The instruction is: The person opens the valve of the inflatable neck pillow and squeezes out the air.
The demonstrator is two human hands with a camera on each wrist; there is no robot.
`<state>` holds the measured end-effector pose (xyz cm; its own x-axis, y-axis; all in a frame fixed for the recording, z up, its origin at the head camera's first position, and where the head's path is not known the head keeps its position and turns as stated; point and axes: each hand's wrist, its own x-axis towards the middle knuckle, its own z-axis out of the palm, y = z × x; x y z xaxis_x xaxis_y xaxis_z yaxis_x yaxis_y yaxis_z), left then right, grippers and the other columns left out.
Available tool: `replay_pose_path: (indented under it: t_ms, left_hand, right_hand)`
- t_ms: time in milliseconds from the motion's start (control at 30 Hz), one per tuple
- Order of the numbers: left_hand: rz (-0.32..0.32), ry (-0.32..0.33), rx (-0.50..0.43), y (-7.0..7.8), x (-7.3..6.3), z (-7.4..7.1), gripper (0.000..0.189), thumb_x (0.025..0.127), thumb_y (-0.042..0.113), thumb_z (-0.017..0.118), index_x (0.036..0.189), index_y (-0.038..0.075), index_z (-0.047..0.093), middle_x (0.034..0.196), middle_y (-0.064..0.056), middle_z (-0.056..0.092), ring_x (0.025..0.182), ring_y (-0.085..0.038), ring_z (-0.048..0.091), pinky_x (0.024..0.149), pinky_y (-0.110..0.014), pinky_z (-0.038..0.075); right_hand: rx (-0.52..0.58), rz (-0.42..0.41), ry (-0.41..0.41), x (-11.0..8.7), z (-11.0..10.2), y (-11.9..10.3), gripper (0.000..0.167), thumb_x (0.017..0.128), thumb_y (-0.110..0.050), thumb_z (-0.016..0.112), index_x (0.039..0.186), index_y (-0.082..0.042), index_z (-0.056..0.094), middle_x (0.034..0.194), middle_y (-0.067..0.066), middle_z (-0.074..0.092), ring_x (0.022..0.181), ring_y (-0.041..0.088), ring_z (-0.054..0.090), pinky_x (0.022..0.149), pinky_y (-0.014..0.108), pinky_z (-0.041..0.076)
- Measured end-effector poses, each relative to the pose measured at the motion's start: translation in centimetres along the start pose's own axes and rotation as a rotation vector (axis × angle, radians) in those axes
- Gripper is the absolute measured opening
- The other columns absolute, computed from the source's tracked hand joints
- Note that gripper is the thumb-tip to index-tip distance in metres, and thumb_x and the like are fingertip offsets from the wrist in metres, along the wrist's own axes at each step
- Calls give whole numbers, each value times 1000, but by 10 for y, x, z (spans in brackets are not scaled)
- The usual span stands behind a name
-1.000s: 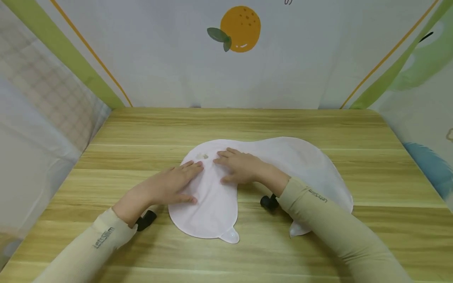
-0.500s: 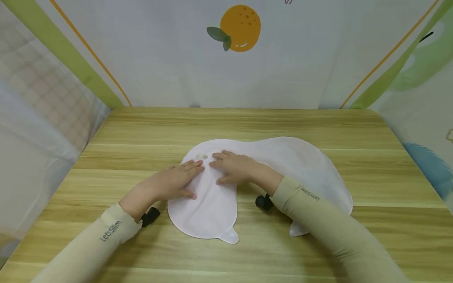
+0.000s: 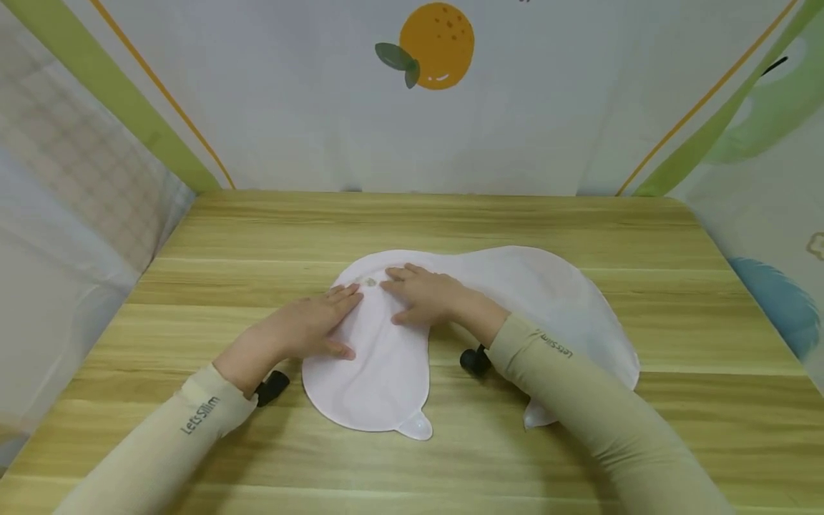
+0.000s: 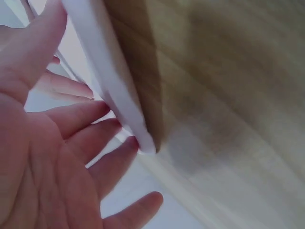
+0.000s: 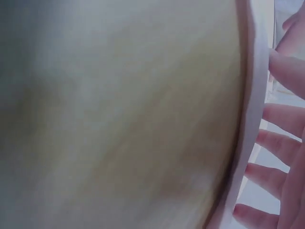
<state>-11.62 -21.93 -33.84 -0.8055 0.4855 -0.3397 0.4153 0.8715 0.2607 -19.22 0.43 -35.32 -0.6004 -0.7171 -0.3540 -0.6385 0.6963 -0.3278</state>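
A pale pink, U-shaped flat piece (image 3: 534, 286) that looks like a deflated neck pillow lies on the wooden table, its two lobes pointing at the person. Each lobe ends in a small translucent tab (image 3: 417, 427). My left hand (image 3: 307, 325) rests on the left lobe's outer side, fingers outstretched. From the inner side, my right hand (image 3: 426, 295) lies on the same lobe with spread fingers. Between the fingertips shows a small clear, greyish spot (image 3: 370, 282), possibly a valve. In the left wrist view, fingertips touch the pillow's edge (image 4: 114, 71); the right wrist view shows its rim (image 5: 255, 95).
The wooden table (image 3: 193, 286) stretches out on every side of the pillow. A white cloth backdrop (image 3: 290, 107) with a printed orange rises behind its far edge. Black wrist camera parts (image 3: 273, 388) show below the sleeves.
My right hand has shifted slightly left along the lobe, toward the spot. The left hand stays almost in place, and the pillow keeps its shape. The head view tilts slightly.
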Motion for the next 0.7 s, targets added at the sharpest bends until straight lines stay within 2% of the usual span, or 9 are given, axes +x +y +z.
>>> replay_pose_path:
  t_ms: [167,267,433,700]
  left_hand:
    - [-30,-13,29,7,1,-1,92,90,45,69,154,-5,27,162,-25,20,148,-45,24,119,-57,28]
    - [-64,-30,-13,10,7,-3,90,92,43,67,154,-6,24,163,-25,16,150,-44,19,121,-55,24]
    - [-152,-54,-68,12,15,-9,91,94,42,65,155,-7,18,164,-25,9,152,-43,10,124,-54,17]
    - [-184,-81,-108,18,22,-19,92,97,43,62,156,-7,12,164,-26,4,153,-41,4,124,-55,14]
  right_hand:
    - [21,48,-50,-3,-6,4,72,97,-47,58,158,-21,28,169,2,11,156,32,6,116,67,25]
    - [34,71,-58,-2,-12,6,76,97,-47,59,159,-19,24,169,3,9,156,34,5,118,66,21]
    - [42,33,-60,7,-21,3,80,98,-46,58,160,-15,17,169,6,4,155,37,0,122,61,17]
    - [42,25,-126,13,-21,-10,83,98,-49,56,161,-19,12,169,1,-5,155,33,-7,117,70,14]
